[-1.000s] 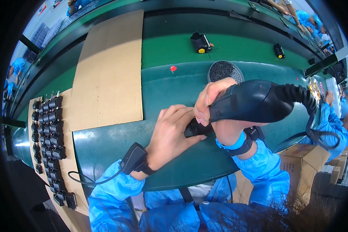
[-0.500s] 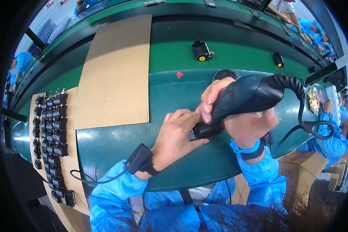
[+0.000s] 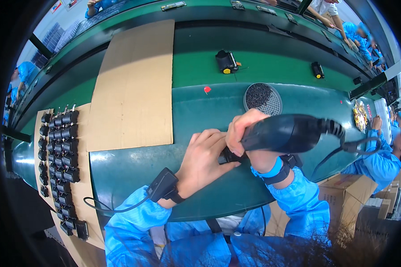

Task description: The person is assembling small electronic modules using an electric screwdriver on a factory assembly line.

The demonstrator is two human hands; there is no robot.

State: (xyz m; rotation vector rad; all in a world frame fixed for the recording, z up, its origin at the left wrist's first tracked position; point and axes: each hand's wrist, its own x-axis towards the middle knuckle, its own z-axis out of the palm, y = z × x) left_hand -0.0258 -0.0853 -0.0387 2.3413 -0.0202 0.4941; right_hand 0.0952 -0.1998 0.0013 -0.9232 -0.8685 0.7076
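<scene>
Wrapped around the body of a black corded electric screwdriver point(image 3: 289, 133) is my right hand point(image 3: 241, 131), its coiled cable trailing off to the right. The tool's tip is hidden behind my fingers. My left hand point(image 3: 202, 158) grips a small black plastic part point(image 3: 231, 155) against the green table mat, fingers on its far side and thumb on its near side. Most of that part is covered by both hands and the tool. Just beyond my right hand sits a round grey dish point(image 3: 274, 107) of tiny black screws.
Cardboard point(image 3: 133, 89) lies left of centre. More cardboard at the far left carries rows of black assemblies point(image 3: 64, 158). Two black units with yellow wheels, one nearer point(image 3: 227, 62) and one farther right point(image 3: 317, 70), stand on the green belt. A small red piece point(image 3: 207, 90) lies nearby. Co-workers sit around.
The screwdriver and my right hand have come down and nearer, uncovering the screw dish. My left hand stays on the part. The units on the belt have shifted slightly left.
</scene>
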